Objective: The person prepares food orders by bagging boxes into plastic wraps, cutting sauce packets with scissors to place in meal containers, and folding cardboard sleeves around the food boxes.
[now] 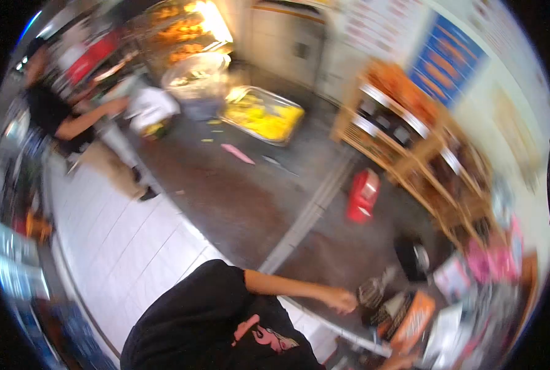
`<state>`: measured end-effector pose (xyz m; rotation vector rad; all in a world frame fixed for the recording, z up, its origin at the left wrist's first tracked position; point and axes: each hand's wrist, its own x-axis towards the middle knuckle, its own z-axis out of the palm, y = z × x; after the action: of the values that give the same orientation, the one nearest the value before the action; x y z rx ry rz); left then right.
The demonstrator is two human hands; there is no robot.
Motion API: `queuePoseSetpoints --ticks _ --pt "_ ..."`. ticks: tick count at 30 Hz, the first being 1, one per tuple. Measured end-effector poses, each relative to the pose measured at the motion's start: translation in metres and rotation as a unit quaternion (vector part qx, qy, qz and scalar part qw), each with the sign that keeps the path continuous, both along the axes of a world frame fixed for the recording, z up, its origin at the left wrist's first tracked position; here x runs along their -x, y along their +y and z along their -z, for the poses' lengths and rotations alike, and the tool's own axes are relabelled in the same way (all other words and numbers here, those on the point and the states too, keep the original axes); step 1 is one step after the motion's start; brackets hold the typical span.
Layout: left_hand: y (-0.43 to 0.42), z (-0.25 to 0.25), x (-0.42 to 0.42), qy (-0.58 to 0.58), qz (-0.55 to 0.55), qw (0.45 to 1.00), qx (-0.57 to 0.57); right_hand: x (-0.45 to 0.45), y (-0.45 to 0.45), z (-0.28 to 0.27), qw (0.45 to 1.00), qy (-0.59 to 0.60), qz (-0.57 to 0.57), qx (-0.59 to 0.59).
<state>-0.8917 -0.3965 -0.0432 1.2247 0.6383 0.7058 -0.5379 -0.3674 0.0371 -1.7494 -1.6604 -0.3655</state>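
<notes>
My left hand (339, 300) reaches out over the counter from a short black sleeve, its fingers smeared by motion. Just past its fingertips lie a blurred grey, ribbed object (370, 291) and a dark box with an orange side (412, 319). Whether my hand touches either is unclear. At the bottom edge, my right hand (401, 361) is partly cut off, close to the near end of the orange-sided box; blur hides its fingers. A black object (412, 256) with a pale patch sits farther along the counter.
A red object (364, 196) stands near a wooden shelf rack (410, 163). A metal tray (275, 142) holds yellow pieces. Pink and white bags (493, 259) crowd the right. Another person (59, 108) works at the left, beside a white bag (151, 108).
</notes>
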Motion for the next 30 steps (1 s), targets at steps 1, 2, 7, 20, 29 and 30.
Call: queuePoseSetpoints --ticks 1,2,7,20,29,30 --pt "-0.030 -0.009 0.045 0.048 -0.041 0.996 -0.062 0.020 0.016 -0.013 1.000 0.005 0.013 -0.014" --pt "-0.060 -0.025 0.094 0.109 -0.082 0.984 -0.118 0.040 0.035 -0.023 1.000 0.007 0.010 -0.026" --pt "-0.222 0.054 0.247 -0.054 -0.475 0.822 0.311 0.195 0.108 -0.051 0.985 0.023 -0.166 -0.038" --pt "-0.471 0.171 0.332 0.312 -0.536 0.659 0.425 0.978 -0.121 0.134 0.406 0.221 -0.617 0.637" --pt "-0.456 0.092 0.528 0.413 -0.648 0.575 0.282 1.167 -0.197 0.153 0.506 0.208 -0.481 0.685" --pt "-0.450 0.089 0.551 0.432 -0.657 0.567 0.246 1.163 -0.196 0.160 0.535 0.182 -0.515 0.644"
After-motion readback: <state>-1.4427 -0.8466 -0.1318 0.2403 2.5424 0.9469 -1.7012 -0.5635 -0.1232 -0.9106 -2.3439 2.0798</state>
